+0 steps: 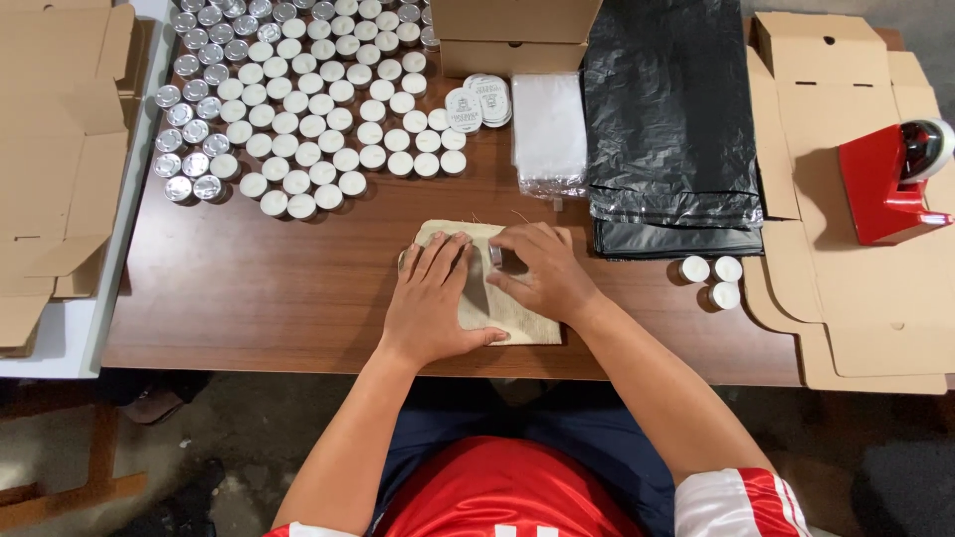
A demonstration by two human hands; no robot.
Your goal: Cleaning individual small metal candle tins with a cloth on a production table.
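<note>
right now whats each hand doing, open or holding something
Left hand: open, flat on the beige cloth pouch.
Right hand: fingers pinch a small silver tin at the pouch.

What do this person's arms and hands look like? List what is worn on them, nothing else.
Both arms are bare from the short sleeves down. The left hand and right hand wear no gloves; no rings, watch or bracelets are visible. The right sleeve is red with white panels, matching the red shirt.
</note>
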